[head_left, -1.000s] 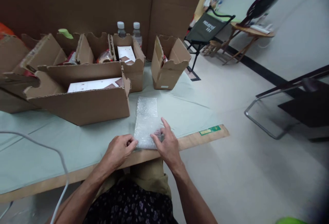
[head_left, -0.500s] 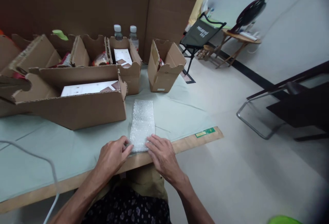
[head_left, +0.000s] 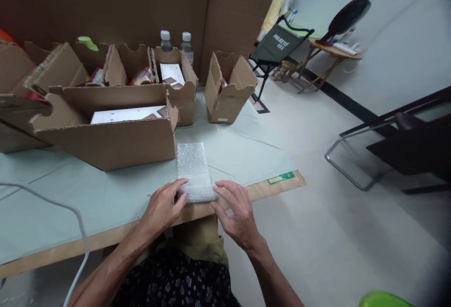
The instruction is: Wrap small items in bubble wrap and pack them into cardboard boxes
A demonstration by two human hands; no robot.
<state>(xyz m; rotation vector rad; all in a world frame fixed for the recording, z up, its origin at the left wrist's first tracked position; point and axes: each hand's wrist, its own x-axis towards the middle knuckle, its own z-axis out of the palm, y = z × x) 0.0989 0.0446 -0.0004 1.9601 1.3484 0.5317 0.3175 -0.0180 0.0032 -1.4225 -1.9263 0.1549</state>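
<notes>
A strip of clear bubble wrap (head_left: 193, 159) lies at the front edge of the table, its near end folded over into a thicker band. My left hand (head_left: 165, 203) grips the left end of that band between thumb and fingers. At the band's right end, my right hand (head_left: 236, 208) holds it with thumb below and fingertips above. Whether anything is wrapped inside the fold, I cannot tell.
A long cardboard box (head_left: 105, 145) with a white carton (head_left: 128, 114) stands left of the wrap. Behind are more open boxes, a small one (head_left: 225, 105), and two bottles (head_left: 186, 46). A grey cable (head_left: 79, 222) crosses the left side. A person (head_left: 276, 8) is beyond a folding chair (head_left: 278, 43).
The near end of the bubble wrap has been folded away from me, so the strip is shorter. My right hand has shifted right, with its fingers more curled at the fold. The view has moved slightly.
</notes>
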